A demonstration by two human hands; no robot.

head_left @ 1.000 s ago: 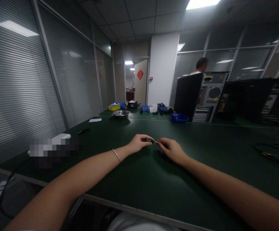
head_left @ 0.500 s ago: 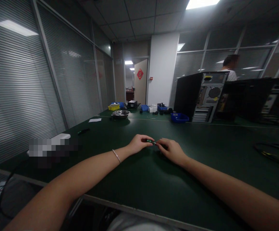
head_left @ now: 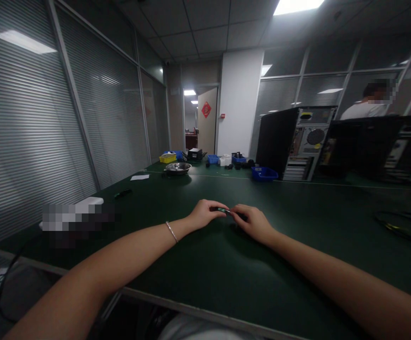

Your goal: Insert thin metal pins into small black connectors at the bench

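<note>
- behind the computer tower (head_left: 297,144), a co-worker in a white top (head_left: 361,111) is farther right than a second ago; both hands are slightly closer together, over nearly the same spot.
- left hand (head_left: 203,213) has its thumb and fingers pinched on a small green-and-black piece (head_left: 222,209), and a bracelet (head_left: 171,232) circles that wrist.
- right hand (head_left: 253,222) faces it, fingertips closed on the thin silver part (head_left: 228,211) at the piece's right end; whether the two hands touch cannot be told.
- the small green-and-black piece lies between the hands, just above the green table (head_left: 205,278), too small and dark to make out fully.
- to the left, a dark, slim item (head_left: 122,193) lies near a white paper (head_left: 139,177).
- farther back stand a metal bowl (head_left: 178,172) and, beside the computer tower, a blue tray (head_left: 264,177).
</note>
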